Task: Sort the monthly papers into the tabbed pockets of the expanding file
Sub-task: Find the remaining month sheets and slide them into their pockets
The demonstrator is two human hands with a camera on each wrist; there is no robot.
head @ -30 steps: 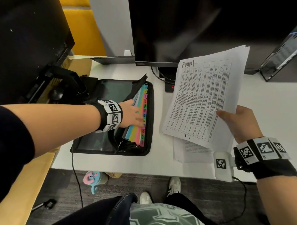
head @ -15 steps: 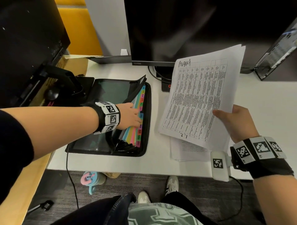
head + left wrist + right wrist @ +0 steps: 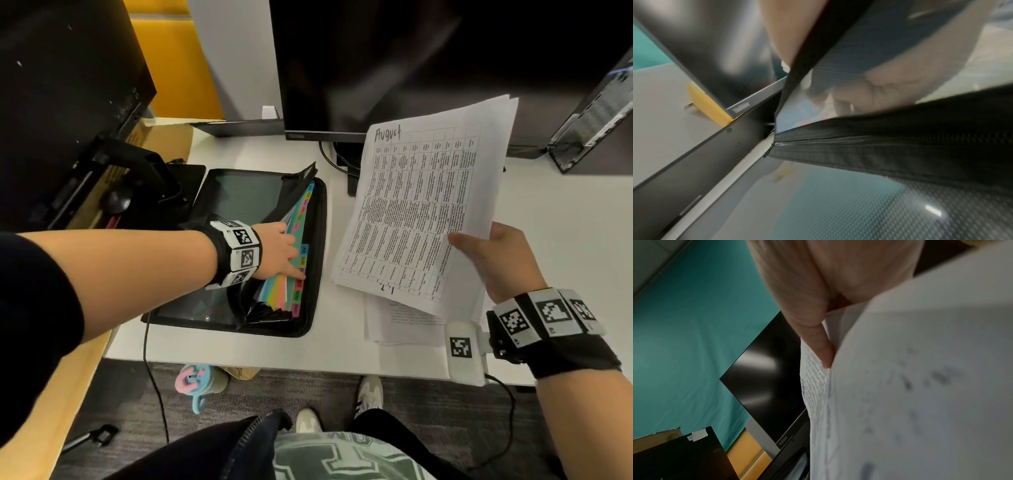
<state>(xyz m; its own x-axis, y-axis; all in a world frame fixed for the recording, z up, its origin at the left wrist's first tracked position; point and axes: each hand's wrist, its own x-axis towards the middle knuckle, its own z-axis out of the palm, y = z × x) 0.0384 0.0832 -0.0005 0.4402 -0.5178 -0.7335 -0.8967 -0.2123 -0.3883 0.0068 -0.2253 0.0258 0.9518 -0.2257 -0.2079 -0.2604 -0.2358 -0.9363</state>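
A black zip-around expanding file (image 3: 317,240) lies open on the white desk, with pastel dividers and coloured month tabs (image 3: 302,261) along its right side. My left hand (image 3: 284,250) reaches into it with straight fingers pressing on the dividers by the AUG tab, thumb on the upper sheets. In the left wrist view the fingers (image 3: 855,95) show dimly through a translucent flap above the zipper edge (image 3: 900,146). My right hand (image 3: 496,257) pinches a sheaf of printed papers (image 3: 421,205) headed "August", held up above the desk. The thumb (image 3: 818,340) presses on the top sheet (image 3: 920,386).
More loose papers (image 3: 394,322) lie on the desk (image 3: 548,222) under the raised sheaf. A dark monitor (image 3: 376,68) stands behind, its foot and cable (image 3: 342,164) just beyond the file. A black stand (image 3: 150,171) is at left, a computer case (image 3: 596,120) at right.
Little differs. My left fingertips have shifted slightly among the dividers near the AUG tab. The August papers stay raised in my right hand.
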